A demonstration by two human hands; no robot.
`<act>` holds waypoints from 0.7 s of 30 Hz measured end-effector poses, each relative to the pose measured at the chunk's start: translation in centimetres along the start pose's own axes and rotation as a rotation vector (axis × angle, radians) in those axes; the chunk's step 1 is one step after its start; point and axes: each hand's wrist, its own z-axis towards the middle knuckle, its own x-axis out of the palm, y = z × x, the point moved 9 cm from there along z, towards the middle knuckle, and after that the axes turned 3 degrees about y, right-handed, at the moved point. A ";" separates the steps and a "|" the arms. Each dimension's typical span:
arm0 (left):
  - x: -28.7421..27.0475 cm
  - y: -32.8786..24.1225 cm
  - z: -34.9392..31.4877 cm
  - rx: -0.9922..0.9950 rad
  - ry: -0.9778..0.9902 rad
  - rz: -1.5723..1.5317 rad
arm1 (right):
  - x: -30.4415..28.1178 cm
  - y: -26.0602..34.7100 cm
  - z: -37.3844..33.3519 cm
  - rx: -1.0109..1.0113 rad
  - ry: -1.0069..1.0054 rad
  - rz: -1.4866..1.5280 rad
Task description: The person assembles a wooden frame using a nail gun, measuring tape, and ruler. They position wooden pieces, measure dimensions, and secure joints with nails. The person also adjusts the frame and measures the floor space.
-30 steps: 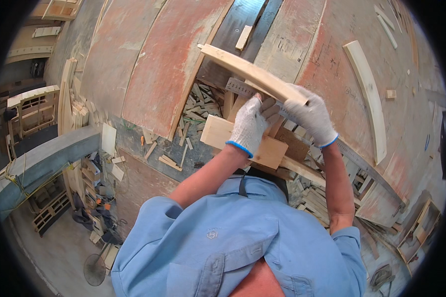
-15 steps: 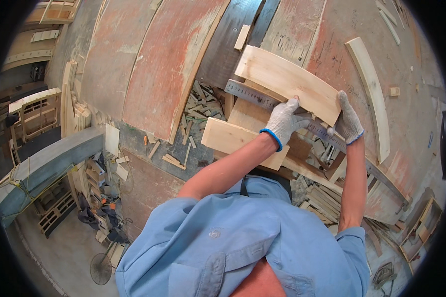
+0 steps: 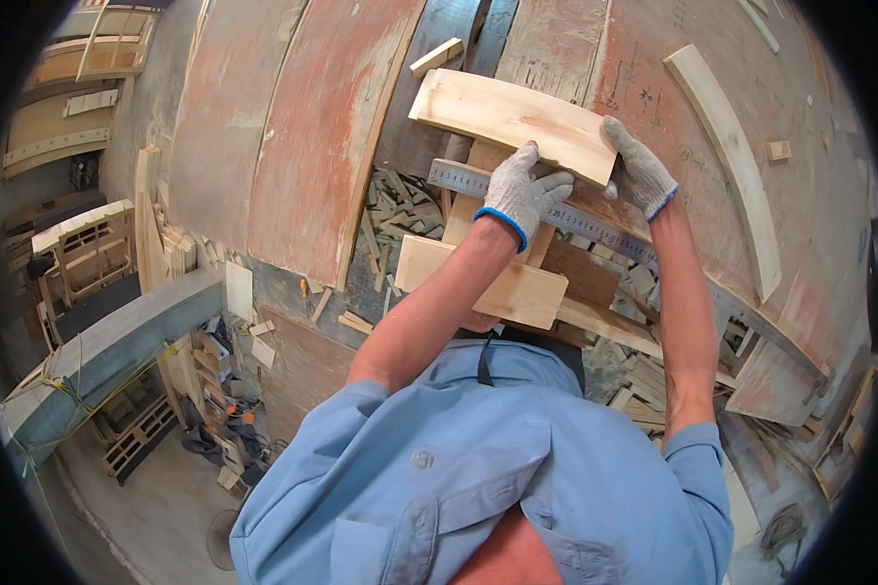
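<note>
A pale wooden board [image 3: 512,115] with a curved far edge is held between my gloved hands over the bench. My left hand [image 3: 525,193] grips its near edge, bare thumb tip pressed against the wood. Around the board's right end closes my right hand [image 3: 642,174]; some of its fingers are hidden. Just nearer than the board, a long metal ruler [image 3: 595,228] runs slantwise beneath my hands. Another pale board [image 3: 517,292] lies closer to my body, partly covered by my left forearm.
A short wood strip [image 3: 437,58] lies beyond the held board. To the right are a long curved wood piece [image 3: 727,166] and a small block [image 3: 779,150]. Offcuts [image 3: 400,210] fill the gap in the worn red panels [image 3: 327,127]. A grey curved beam [image 3: 117,331] stands at left.
Both hands have carried the board left and away from me, lifting clear of the ruler. In the view, the short strip beyond it now sits farther left and at a different angle.
</note>
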 end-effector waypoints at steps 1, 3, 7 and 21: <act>0.0 -0.1 0.1 -0.006 0.005 0.000 | 0.4 0.0 0.2 0.018 0.036 -0.006; 0.1 0.0 0.3 -0.053 -0.007 -0.013 | -0.3 -0.5 0.5 0.052 0.026 -0.008; 0.3 -0.4 -0.4 -0.045 0.170 0.173 | -2.6 0.8 -1.1 0.094 -0.216 -0.329; -2.6 -3.8 1.1 0.092 0.019 0.006 | 8.0 3.2 -0.3 -0.806 -0.238 -1.820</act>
